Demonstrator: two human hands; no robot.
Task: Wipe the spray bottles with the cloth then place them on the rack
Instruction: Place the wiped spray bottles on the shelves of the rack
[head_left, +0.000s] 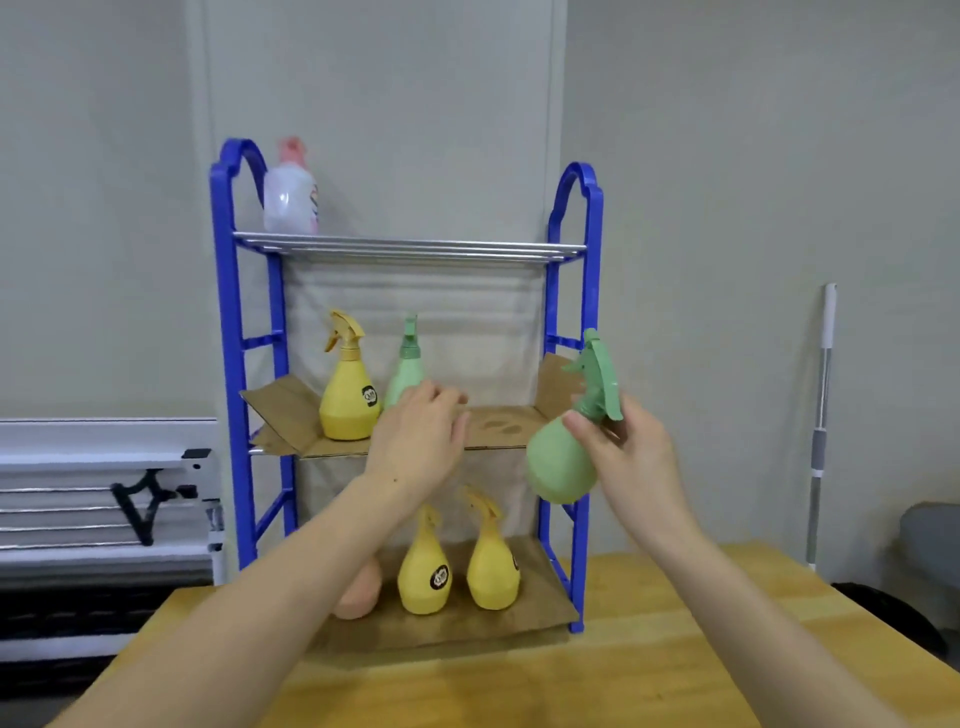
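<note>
Right now the green bottle (558, 462) hangs tilted in the air at the right side of the rack (231, 364), level with the middle shelf (498, 428), its trigger head leaning up and to the right in front of the right blue post. The right hand (631, 457) grips it round the neck just under the trigger, fingers curled about it. The left hand (415, 441) reaches toward the middle shelf with fingers loosely bent and apart, holding nothing; it sits just in front of a second green bottle (405, 374), and whether it touches that bottle cannot be told. Left of that one, on the same cardboard-lined shelf, stands a yellow bottle (348, 395), upright. On the bottom shelf two more yellow bottles (423, 577) stand side by side, with a pink bottle (358, 592) to their left, partly hidden by the left forearm. Up on the top shelf of metal bars, at the far left, stands a pale bottle with a pink cap (291, 197). The rack stands at the far edge of a wooden table (675, 649), against a grey wall. A pole (823, 415) leans upright against the wall to the right.
</note>
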